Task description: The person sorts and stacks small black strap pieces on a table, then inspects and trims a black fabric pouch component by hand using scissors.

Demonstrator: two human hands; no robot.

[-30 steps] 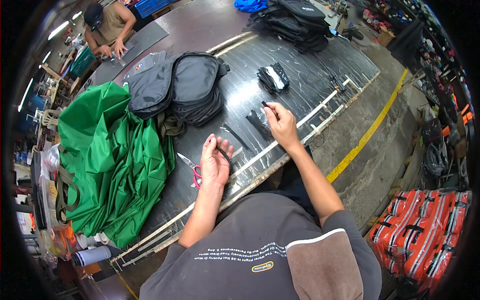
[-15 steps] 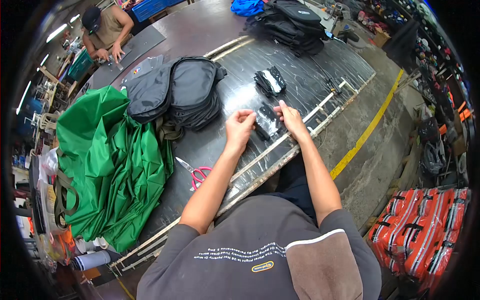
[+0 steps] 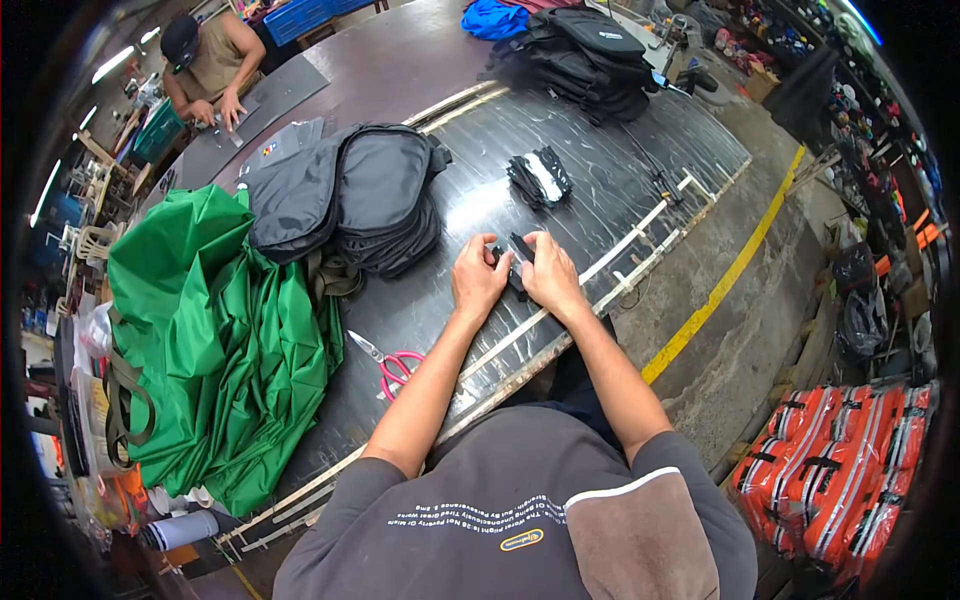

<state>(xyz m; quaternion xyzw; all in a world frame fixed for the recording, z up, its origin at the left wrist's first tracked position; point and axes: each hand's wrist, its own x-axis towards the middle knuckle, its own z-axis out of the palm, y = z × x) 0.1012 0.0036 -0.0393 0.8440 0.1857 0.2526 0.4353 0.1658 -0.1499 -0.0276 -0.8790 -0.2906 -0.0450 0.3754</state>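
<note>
While my right hand (image 3: 550, 272) is pinching a dark strip (image 3: 519, 246) over the black tabletop (image 3: 415, 300), my left hand (image 3: 480, 277) is curling just beside it (whether it's gripping anything, I cannot tell), and pink-handled scissors (image 3: 386, 363) are lying near my left forearm (image 3: 433, 375).

Single head view, worn up top, facing forward and steeply down past the wearer's shirt (image 3: 455, 530). Hands (image 3: 480, 278) mid-frame, fairly near; table (image 3: 600, 170) stretches ahead. Wide, round-edged field; co-worker (image 3: 225, 55) farther off, upper left.
</note>
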